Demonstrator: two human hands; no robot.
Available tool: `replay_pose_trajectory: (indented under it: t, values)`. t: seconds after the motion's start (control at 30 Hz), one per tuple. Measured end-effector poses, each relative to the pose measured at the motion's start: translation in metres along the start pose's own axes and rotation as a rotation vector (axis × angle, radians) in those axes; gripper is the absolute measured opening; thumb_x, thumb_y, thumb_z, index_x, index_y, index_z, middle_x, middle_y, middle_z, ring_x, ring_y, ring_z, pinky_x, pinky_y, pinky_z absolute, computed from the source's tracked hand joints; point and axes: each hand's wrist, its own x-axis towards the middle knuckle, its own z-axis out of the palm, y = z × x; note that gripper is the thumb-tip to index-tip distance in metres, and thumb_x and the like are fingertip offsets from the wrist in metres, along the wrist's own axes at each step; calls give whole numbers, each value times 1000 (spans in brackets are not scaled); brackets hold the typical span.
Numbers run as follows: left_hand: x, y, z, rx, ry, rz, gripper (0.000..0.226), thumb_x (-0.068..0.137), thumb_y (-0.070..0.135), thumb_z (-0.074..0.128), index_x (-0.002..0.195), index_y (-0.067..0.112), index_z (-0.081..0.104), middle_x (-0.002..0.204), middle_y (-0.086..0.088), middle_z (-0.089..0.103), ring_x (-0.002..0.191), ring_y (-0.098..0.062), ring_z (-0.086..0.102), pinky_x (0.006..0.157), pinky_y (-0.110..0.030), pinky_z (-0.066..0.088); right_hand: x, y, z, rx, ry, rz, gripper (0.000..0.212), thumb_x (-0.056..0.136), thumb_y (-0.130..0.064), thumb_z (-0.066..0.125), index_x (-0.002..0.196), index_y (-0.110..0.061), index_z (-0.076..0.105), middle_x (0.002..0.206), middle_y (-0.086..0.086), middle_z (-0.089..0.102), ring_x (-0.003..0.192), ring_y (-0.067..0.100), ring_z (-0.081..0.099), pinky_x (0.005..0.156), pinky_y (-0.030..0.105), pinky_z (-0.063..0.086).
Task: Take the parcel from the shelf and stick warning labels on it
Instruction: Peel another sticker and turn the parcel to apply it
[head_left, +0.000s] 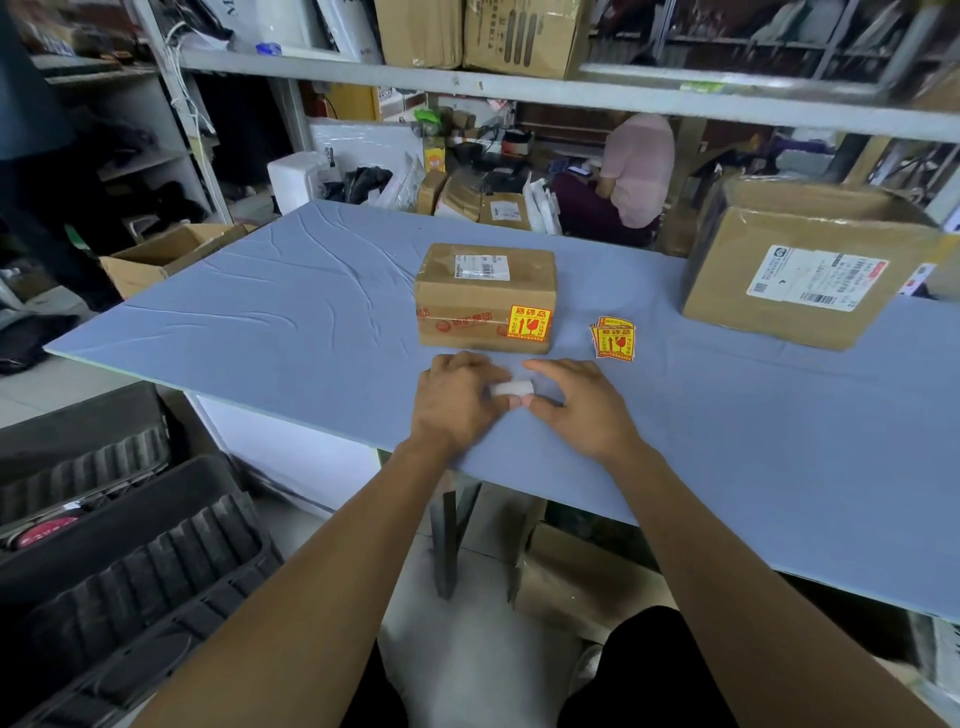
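Brown big box (810, 270) right of parcel (485, 296), sticker stack (613, 338) between

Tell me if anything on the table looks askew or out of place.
Little stands out. The spare warning labels lie fanned unevenly beside the parcel, and the blue table cover is wrinkled. The label on the parcel sits straight.

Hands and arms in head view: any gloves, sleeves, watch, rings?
None visible. The left hand and right hand are both bare, without gloves, and both forearms are uncovered up to the frame edge. No watch, wristband or rings show. Dark trousers appear at the bottom.
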Motion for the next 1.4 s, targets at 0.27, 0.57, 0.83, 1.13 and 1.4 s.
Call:
replay_pose_trajectory:
  t: [0.27,0.57,0.83,1.13,1.4]
  values:
    - [-4,18,2,-407,81,20,11,89,15,64,99,19,67,87,-5,73,82,-22,64,74,-32,49,8,0,1,35,72,-87,16,94,-19,56,91,-9,68,86,8,66,78,22,55,65,34,40]
    - [-1,25,12,-525,81,11,15,86,3,65,80,11,76,84,3,67,77,-10,61,78,-10,47,8,0,3,-50,66,-109,16,92,-10,50,81,-6,61,77,11,59,73,26,52,63,29,28]
    - [-3,28,9,-557,165,-136,26,80,13,75,95,20,55,72,-4,68,66,-12,61,59,-13,44,2,0,2,3,20,-195,22,97,-19,49,94,-8,67,91,11,68,83,25,59,75,39,48]
    - [-5,21,5,-717,22,47,25,90,-6,58,95,7,78,86,-4,77,72,1,68,73,-8,49,2,0,-3,202,68,-26,20,92,-13,58,76,-3,68,78,12,69,74,24,61,69,35,45]
    - [3,66,6,-826,-65,-24,30,88,-7,60,74,17,71,72,1,69,68,-5,62,71,-20,50,-22,5,-32,740,164,274,13,81,-13,75,70,-10,70,62,5,65,56,6,57,60,24,47]
